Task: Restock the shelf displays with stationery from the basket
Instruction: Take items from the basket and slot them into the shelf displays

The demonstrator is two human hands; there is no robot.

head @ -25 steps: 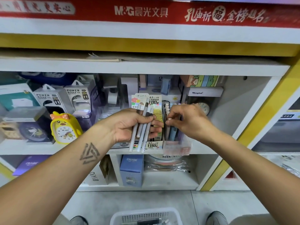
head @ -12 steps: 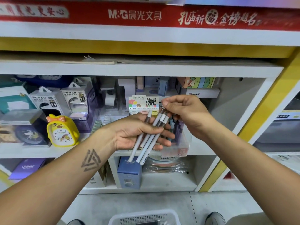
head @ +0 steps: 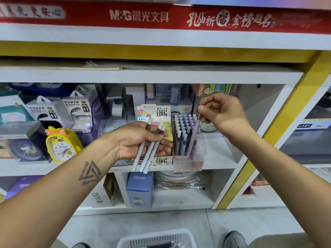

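My left hand (head: 136, 140) grips a bunch of three pale pens (head: 148, 154) with dark caps, slanting down toward the shelf edge. My right hand (head: 222, 113) pinches the top of a single pale lilac pen (head: 194, 136), whose lower end dips into the clear pen display box (head: 189, 161) on the middle shelf. That box holds several upright pens with white, blue and purple caps. The white plastic basket (head: 155, 238) sits on the floor at the bottom edge, with dark items partly visible inside.
A pencil-lead display carton (head: 162, 161) stands left of the pen box. A yellow duck clock (head: 61, 144) and power bank boxes (head: 75, 111) fill the shelf's left. A blue box (head: 140, 188) and wrapped packs lie on the lower shelf. Yellow shelf post (head: 268, 140) at right.
My right hand took one pen from the bunch in my left hand, carried it right and up, and now lowers its tip into the pen box. The left hand stayed nearly still.
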